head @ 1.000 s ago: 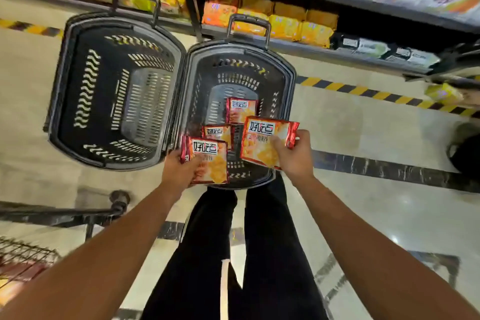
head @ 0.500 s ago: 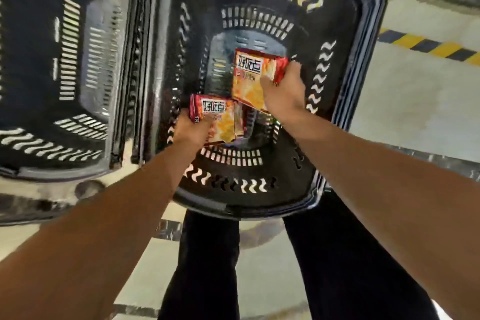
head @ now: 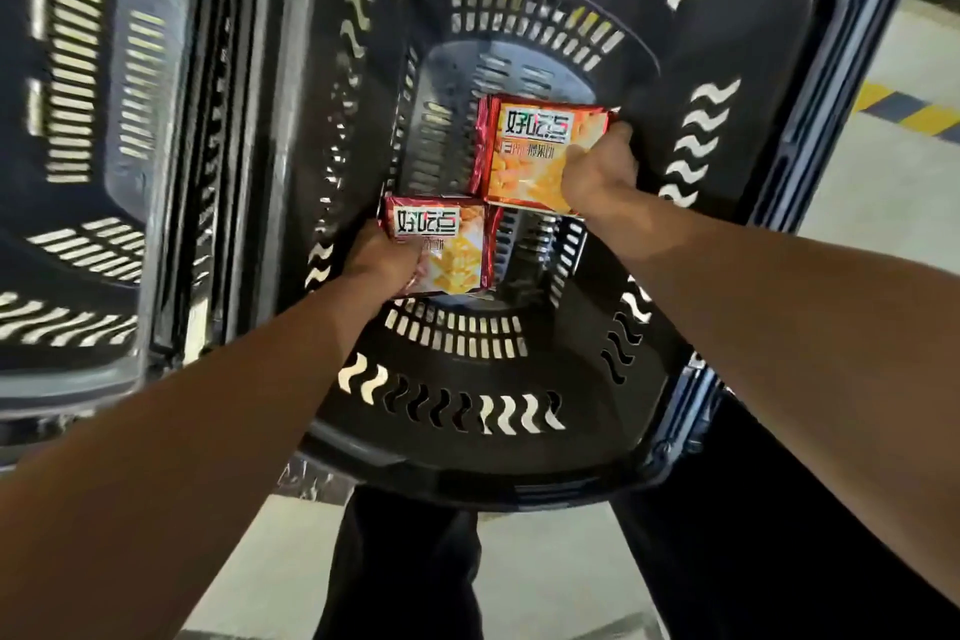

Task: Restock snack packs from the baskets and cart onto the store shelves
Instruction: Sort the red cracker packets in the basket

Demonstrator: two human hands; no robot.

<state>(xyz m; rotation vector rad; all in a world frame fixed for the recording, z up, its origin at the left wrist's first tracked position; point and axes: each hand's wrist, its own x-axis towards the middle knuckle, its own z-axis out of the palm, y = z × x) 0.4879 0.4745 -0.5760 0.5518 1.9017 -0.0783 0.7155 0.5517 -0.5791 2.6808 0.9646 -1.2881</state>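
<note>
Both my hands reach deep into a black slotted basket (head: 769,68) on the floor. My left hand (head: 382,260) grips a red and orange snack pack (head: 452,244) by its left side, low in the basket. My right hand (head: 600,169) grips a second, larger-looking red and orange snack pack (head: 535,156) by its right edge, just above and to the right of the first. The two packs nearly touch at a corner. Whatever lies beneath the packs is hidden.
A second black basket (head: 88,120) stands close against the left side of the first. Pale floor with a yellow and black stripe (head: 904,112) shows at the right. My dark trouser legs (head: 405,572) stand below the basket.
My head and both hands have dropped much closer into the right basket. The shelves have left the view. The loose packs seen on the basket's bottom a second ago no longer show.
</note>
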